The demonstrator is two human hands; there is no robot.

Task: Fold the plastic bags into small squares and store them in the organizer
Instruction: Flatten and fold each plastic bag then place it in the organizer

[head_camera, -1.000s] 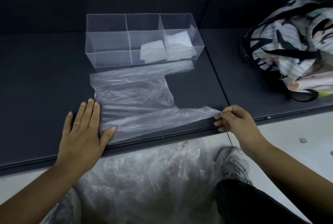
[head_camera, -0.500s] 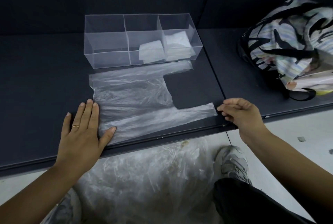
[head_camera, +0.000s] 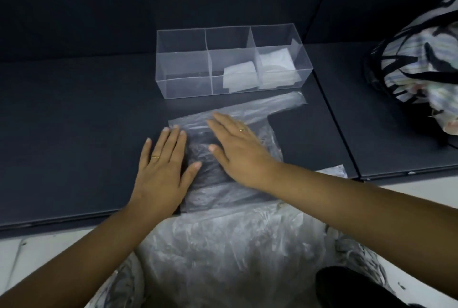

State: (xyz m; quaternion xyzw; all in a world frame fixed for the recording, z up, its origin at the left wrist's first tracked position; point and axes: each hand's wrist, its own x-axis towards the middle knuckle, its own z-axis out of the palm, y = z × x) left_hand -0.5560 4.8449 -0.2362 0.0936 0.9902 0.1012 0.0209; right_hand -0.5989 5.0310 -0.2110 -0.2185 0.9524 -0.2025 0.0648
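Observation:
A clear plastic bag [head_camera: 269,109] lies flat on the dark table [head_camera: 74,121], its far handle stretching right below the organizer. My left hand [head_camera: 163,166] presses flat on the bag's left edge, fingers spread. My right hand [head_camera: 238,151] lies flat on the bag's middle, palm down, fingers pointing up-left. The near handle [head_camera: 334,171] shows past my right forearm. The clear three-compartment organizer [head_camera: 183,69] stands behind the bag; folded white squares sit in its middle compartment [head_camera: 239,78] and right compartment [head_camera: 276,64]. The left compartment holds nothing.
A striped fabric bag with black straps [head_camera: 418,74] sits at the right on the adjoining table panel. A large crumpled plastic sheet [head_camera: 230,253] lies on the floor below the table's front edge. A dark shoe [head_camera: 352,288] shows at lower right.
My right hand let go of the near handle's end and moved left onto the bag's middle, flat beside my left hand. The camera view shifted, so everything sits further right.

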